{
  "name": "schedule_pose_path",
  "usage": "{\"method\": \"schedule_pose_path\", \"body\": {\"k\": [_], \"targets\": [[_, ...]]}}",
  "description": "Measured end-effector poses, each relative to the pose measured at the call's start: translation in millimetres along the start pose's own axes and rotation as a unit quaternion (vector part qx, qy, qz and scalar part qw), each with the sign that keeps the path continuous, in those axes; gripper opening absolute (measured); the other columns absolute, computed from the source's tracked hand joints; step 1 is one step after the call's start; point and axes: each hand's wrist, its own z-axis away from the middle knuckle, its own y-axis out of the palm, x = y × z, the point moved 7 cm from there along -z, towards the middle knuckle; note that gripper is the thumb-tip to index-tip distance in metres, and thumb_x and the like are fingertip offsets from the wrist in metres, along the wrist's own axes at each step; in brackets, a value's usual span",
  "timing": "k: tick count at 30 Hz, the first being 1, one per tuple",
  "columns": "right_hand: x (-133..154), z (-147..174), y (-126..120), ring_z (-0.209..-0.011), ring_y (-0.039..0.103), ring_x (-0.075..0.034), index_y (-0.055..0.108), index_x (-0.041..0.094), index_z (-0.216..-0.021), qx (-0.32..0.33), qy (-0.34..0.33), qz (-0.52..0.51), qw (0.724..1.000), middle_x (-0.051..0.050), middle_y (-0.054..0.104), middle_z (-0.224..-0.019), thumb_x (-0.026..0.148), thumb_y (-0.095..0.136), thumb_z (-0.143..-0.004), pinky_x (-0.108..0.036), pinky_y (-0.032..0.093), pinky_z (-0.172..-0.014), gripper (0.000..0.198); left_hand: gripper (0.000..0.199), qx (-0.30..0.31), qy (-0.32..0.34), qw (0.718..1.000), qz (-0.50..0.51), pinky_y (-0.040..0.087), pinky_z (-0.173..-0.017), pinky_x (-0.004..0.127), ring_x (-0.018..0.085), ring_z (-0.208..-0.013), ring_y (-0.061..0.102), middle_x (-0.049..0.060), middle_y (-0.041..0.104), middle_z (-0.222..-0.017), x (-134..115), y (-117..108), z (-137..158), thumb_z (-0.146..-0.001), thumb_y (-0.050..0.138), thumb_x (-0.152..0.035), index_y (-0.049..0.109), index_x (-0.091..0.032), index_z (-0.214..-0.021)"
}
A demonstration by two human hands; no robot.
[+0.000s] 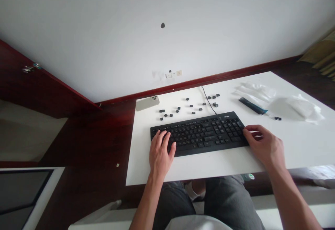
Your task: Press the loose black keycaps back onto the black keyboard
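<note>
A black keyboard (201, 132) lies slightly tilted across the white table, its cable (208, 99) running off the far edge. My left hand (161, 149) rests over its left end, with the fingers apart and the tips on the keys. At the opposite end, my right hand (264, 144) grips the keyboard's right edge between thumb and curled fingers. Several loose black keycaps (178, 110) are scattered behind the keyboard. Whether some keys under my left hand are off cannot be seen.
A pale phone (148, 103) lies at the table's far left corner. To the right are a dark narrow brush-like tool (252, 106) and crumpled clear plastic bags (300, 108). A red door (47, 80) stands at the left; white wall (117, 31) rises beyond the table (209, 163).
</note>
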Motion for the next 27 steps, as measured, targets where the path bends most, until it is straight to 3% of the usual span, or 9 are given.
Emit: {"method": "schedule_pose_path", "body": {"k": [6, 10, 14, 22, 27], "targets": [[-0.4, -0.6, 1.2, -0.076, 0.072, -0.032, 0.074, 0.029, -0.088, 0.006, 0.005, 0.005, 1.0, -0.005, 0.074, -0.075, 0.058, 0.064, -0.072, -0.045, 0.05, -0.076, 0.035, 0.044, 0.011, -0.019, 1.0, -0.015, 0.047, -0.122, 0.053, 0.033, -0.149, 0.05, 0.013, 0.06, -0.153, -7.6, -1.7, 14.1, -0.103, 0.061, -0.031, 0.062, -0.02, -0.146], [-1.6, -1.1, 1.0, -0.08, 0.074, -0.033, 0.075, 0.03, -0.089, 0.0, 0.003, 0.015, 1.0, -0.005, 0.075, -0.077, 0.059, 0.064, -0.072, -0.045, 0.05, -0.076, 0.035, 0.067, 0.038, -0.018, 0.999, -0.031, 0.043, -0.125, 0.058, 0.037, -0.157, 0.038, 0.014, 0.044, -0.168, -25.2, -1.5, 40.8, -0.101, 0.064, -0.034, 0.043, -0.019, -0.163], [-4.2, -1.8, -0.9, -0.082, 0.074, -0.035, 0.077, 0.029, -0.089, -0.005, 0.009, 0.023, 1.0, -0.006, 0.074, -0.073, 0.061, 0.063, -0.071, -0.046, 0.05, -0.076, 0.038, 0.076, 0.035, -0.028, 0.998, -0.035, 0.048, -0.121, 0.056, 0.035, -0.156, 0.041, 0.012, 0.044, -0.169, -32.8, -2.5, 57.4, -0.1, 0.064, -0.029, 0.032, -0.024, -0.169], [-8.5, -2.0, -4.2, -0.083, 0.075, -0.034, 0.081, 0.03, -0.094, -0.003, -0.012, 0.025, 1.0, -0.006, 0.075, -0.072, 0.06, 0.063, -0.074, -0.046, 0.053, -0.082, 0.041, 0.081, 0.039, -0.045, 0.998, -0.031, 0.042, -0.125, 0.058, 0.035, -0.159, 0.035, 0.013, 0.035, -0.173, -34.1, 1.0, 52.8, -0.099, 0.061, -0.027, 0.026, -0.021, -0.171], [-12.1, -0.8, -5.8, -0.085, 0.076, -0.034, 0.083, 0.029, -0.093, -0.006, -0.017, 0.003, 1.0, -0.005, 0.076, -0.073, 0.059, 0.063, -0.071, -0.046, 0.053, -0.086, 0.042, 0.083, 0.054, -0.054, 0.997, -0.03, 0.037, -0.127, 0.063, 0.037, -0.161, 0.032, 0.014, 0.033, -0.174, -20.5, 1.1, 45.3, -0.098, 0.064, -0.033, 0.026, -0.021, -0.171]]}}
